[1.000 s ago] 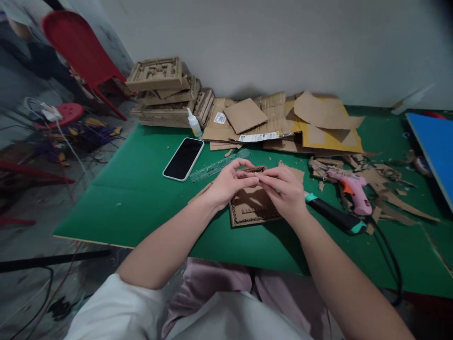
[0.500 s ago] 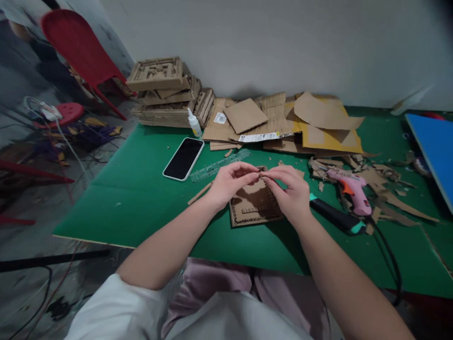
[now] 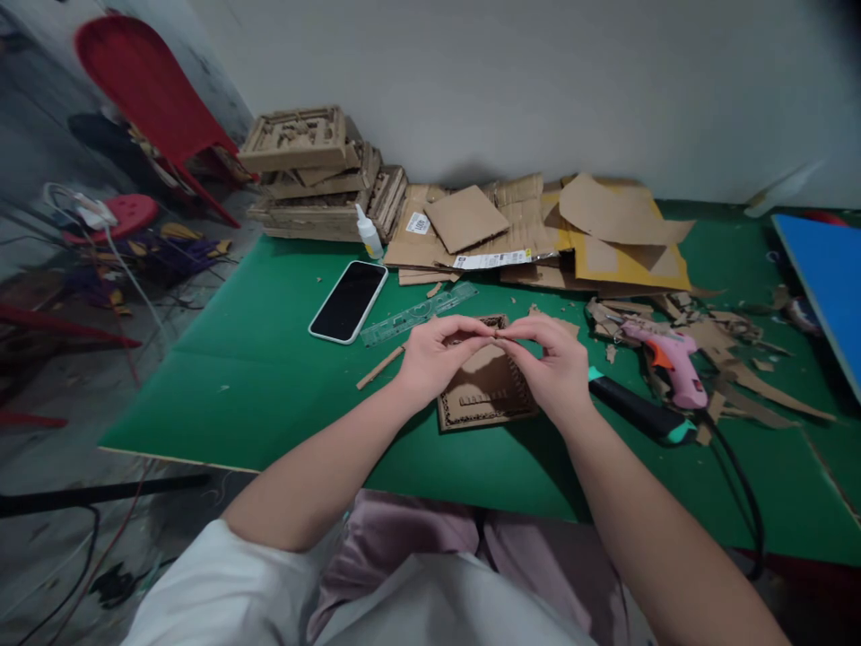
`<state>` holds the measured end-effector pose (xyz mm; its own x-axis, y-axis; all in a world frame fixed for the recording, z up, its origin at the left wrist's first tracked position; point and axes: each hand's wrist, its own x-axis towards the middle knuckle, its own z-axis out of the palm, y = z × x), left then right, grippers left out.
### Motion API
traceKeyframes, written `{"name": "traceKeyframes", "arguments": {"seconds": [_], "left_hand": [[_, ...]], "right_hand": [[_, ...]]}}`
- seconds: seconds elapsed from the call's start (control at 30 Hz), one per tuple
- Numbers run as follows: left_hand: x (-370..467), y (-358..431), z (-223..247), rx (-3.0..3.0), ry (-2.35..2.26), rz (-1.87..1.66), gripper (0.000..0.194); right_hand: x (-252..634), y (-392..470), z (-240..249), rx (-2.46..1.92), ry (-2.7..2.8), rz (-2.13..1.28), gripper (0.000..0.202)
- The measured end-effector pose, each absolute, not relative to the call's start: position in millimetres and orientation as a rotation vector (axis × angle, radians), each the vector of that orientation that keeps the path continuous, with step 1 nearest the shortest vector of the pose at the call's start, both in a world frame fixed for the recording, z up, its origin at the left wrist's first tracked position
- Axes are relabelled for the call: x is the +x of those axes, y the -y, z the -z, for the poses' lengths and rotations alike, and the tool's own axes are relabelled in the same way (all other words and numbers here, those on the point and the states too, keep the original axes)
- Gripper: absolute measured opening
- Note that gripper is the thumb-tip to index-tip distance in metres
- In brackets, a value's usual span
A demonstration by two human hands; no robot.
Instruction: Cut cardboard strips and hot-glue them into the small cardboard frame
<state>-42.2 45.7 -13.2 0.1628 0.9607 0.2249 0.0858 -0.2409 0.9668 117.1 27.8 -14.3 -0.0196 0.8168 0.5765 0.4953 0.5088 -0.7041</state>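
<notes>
Above a square cardboard panel (image 3: 481, 381), my left hand (image 3: 440, 354) and my right hand (image 3: 548, 359) meet fingertip to fingertip. Both are closed in a pinch on a tiny brown cardboard scrap (image 3: 496, 333), mostly covered by the fingers. Corrugated strips edge the panel, which lies flat on the table, and a short ridged strip (image 3: 482, 398) sits near its front side. My hands hide much of the panel's far part. Left of it lie a thin cardboard strip (image 3: 381, 366) and a clear ruler (image 3: 417, 314).
To the right are a black-and-teal handled tool (image 3: 639, 411), a pink glue gun (image 3: 676, 363) and cardboard scraps. A phone (image 3: 348, 302) and glue bottle (image 3: 368, 235) lie left. Stacked cardboard frames (image 3: 302, 170) and cardboard sheets (image 3: 467, 220) line the back of the green table (image 3: 221, 359).
My left fingers have shifted slightly closer to the right fingertips, covering more of the scrap. At the top left, a person's arm has gone out of view.
</notes>
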Motion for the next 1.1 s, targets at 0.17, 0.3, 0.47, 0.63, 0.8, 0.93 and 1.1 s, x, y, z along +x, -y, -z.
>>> {"name": "traceKeyframes", "arguments": {"seconds": [0.17, 0.3, 0.47, 0.63, 0.8, 0.93, 1.1], "left_hand": [[-42.0, -44.2, 13.2, 1.663, -1.078, -1.232, 0.007], [-41.9, -44.5, 12.1, 1.621, -1.024, -1.205, 0.015], [-41.7, -45.1, 9.7, 1.638, -1.055, -1.16, 0.013], [-43.2, -45.7, 8.3, 1.783, -1.061, -1.161, 0.008], [-44.2, -45.8, 8.9, 1.856, -1.061, -1.148, 0.008], [-43.3, -45.0, 8.1, 1.887, -1.013, -1.164, 0.008], [-43.3, -43.7, 9.1, 1.945, -0.944, -1.177, 0.014]], "right_hand": [[117.7, -28.5, 16.2, -1.114, 1.635, -0.444, 0.005], [118.5, -30.0, 18.5, -1.101, 1.58, -0.515, 0.004], [118.8, -31.1, 19.1, -1.098, 1.482, -0.678, 0.006], [118.8, -31.9, 19.6, -1.086, 1.411, -0.889, 0.008], [119.5, -33.0, 22.3, -1.073, 1.412, -1.007, 0.012], [120.3, -33.0, 21.9, -1.082, 1.408, -1.001, 0.013], [121.2, -33.3, 20.6, -1.123, 1.398, -0.954, 0.014]]}}
